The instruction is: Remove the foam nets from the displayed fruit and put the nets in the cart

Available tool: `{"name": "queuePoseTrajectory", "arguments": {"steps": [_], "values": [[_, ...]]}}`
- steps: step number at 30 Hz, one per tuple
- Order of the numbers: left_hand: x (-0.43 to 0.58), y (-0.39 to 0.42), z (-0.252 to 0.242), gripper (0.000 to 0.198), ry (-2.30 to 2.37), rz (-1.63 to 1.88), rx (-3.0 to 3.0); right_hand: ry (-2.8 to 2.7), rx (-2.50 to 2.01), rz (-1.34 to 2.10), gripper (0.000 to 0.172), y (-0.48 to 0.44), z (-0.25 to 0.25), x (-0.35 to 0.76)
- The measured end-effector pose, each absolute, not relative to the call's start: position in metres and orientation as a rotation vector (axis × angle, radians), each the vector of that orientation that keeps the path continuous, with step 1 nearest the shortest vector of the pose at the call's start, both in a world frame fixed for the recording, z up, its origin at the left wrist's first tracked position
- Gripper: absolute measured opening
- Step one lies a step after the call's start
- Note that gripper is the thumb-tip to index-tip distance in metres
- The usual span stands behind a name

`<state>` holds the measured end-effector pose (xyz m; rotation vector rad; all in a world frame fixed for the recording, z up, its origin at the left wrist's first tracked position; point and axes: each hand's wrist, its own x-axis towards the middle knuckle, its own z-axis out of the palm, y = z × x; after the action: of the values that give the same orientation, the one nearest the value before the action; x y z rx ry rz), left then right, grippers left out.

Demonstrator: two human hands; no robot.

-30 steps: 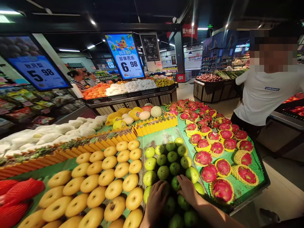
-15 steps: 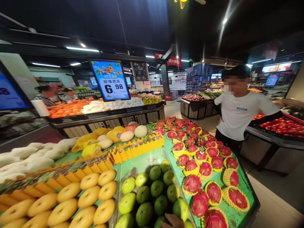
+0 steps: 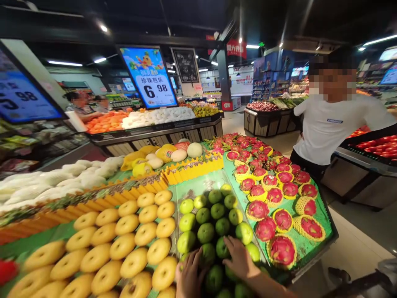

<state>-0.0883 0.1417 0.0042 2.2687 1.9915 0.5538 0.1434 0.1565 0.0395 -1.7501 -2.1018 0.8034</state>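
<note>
Green citrus fruits [image 3: 206,233] lie in rows in a clear-walled tray low in the middle of the stand. My left hand [image 3: 190,275] reaches in over the tray's near left part, fingers stretched forward beside the fruits. From the right, my right hand [image 3: 240,257] comes across the fruits; its fingers are apart and touch the side of a dark green citrus fruit [image 3: 221,247]. The undersides of both hands are hidden. Rows of yellow pears [image 3: 125,223] lie left of the tray. On the right are dragon fruits [image 3: 283,251] in yellow foam nets.
Behind a yellow picket-style divider [image 3: 195,169] lie melons [image 3: 194,150] and white-netted fruit [image 3: 74,169]. A person in a white shirt [image 3: 338,128] stands beyond the stand's right edge. A price screen [image 3: 149,78] hangs over another fruit stand. A red blur [image 3: 8,271] shows at lower left.
My left hand has come into view at the tray's left. My right hand shows more fully, reaching further over the citrus fruits. The view has tilted downward.
</note>
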Motion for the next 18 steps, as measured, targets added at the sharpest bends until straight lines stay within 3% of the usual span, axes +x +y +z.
{"name": "queuePoseTrajectory", "arguments": {"steps": [5, 9, 13, 16, 18], "values": [[-0.078, 0.122, -0.019, 0.053, 2.064, 0.682, 2.308, -2.021, -1.650, 0.752, 0.069, 0.135, 0.066, 0.178], [-0.066, 0.089, -0.040, 0.052, 1.952, 0.832, 2.402, -1.942, -1.806, 0.438, 0.060, 0.114, 0.045, 0.231], [-0.070, 0.066, -0.045, 0.051, 1.798, 0.915, 2.478, -1.430, -2.182, 0.083, 0.087, 0.094, -0.001, 0.304], [-0.081, 0.058, -0.036, 0.050, 1.781, 0.956, 2.461, -1.001, -2.385, 0.107, 0.112, 0.065, -0.030, 0.346], [-0.089, 0.056, -0.029, 0.048, 1.719, 0.977, 2.462, -0.738, -2.436, 0.106, 0.115, 0.036, -0.041, 0.354]]}}
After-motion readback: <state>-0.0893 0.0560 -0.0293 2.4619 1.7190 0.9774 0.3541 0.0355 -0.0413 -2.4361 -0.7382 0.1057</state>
